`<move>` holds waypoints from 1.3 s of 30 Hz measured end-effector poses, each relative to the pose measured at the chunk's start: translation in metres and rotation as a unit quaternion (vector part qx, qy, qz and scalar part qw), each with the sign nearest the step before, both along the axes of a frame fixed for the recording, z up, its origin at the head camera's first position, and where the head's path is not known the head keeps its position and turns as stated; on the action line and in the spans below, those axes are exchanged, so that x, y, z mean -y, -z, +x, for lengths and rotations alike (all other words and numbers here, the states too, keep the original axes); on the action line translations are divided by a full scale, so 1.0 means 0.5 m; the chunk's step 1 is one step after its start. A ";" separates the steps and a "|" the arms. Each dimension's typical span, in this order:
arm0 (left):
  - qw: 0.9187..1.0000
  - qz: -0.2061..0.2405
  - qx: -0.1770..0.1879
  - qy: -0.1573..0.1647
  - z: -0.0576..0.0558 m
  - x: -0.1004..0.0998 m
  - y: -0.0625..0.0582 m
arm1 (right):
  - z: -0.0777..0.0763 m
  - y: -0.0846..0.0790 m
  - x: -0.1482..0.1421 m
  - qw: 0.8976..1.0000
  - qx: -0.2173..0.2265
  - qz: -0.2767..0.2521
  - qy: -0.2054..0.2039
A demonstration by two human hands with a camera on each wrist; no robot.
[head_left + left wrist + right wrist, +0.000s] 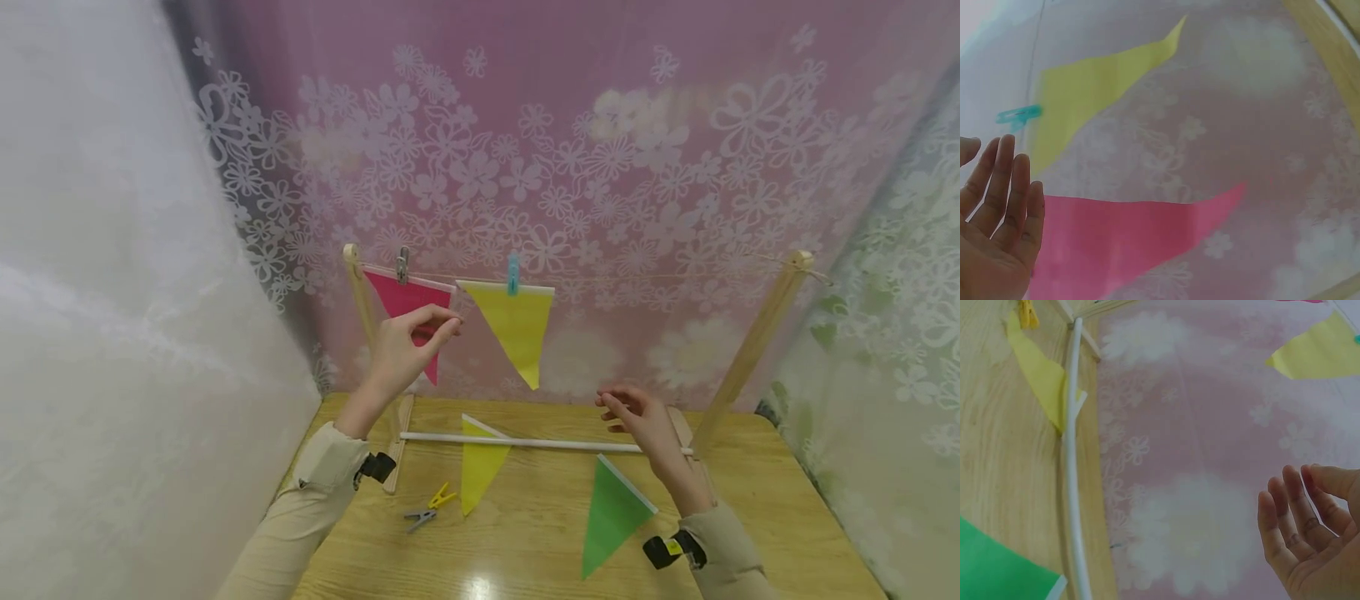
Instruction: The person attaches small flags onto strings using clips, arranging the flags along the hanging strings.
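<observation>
A pink pennant (397, 293) hangs from a string by a grey clothespin (402, 265). To its right a yellow pennant (521, 329) hangs by a blue clothespin (513, 273). My left hand (405, 350) is raised in front of the pink pennant, partly covering it, with nothing between the loosely bent fingers. Over the right part of the frame my right hand (647, 425) is held in the air, relaxed and holding nothing. Below it on the table lies a green pennant (615, 512). A second yellow pennant (482, 467) lies partly under the white crossbar (555, 443).
Wooden posts, a left one (363, 300) and a right one (750, 358), carry the string. A yellow clothespin (442, 496) and another grey clothespin (420, 520) lie on the wooden table (525, 550). A flowered curtain (480, 175) stands behind the frame.
</observation>
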State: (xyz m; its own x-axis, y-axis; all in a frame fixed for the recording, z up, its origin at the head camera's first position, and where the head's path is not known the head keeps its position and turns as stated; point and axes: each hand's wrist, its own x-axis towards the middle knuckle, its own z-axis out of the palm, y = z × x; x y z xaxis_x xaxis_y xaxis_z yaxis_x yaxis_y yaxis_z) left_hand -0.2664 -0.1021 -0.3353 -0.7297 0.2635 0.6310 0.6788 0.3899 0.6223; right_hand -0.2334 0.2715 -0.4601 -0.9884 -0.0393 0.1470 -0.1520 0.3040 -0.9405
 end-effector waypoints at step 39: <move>0.958 -0.237 0.077 -0.144 0.027 0.039 0.475 | 0.078 0.229 -0.112 0.989 0.084 0.014 0.118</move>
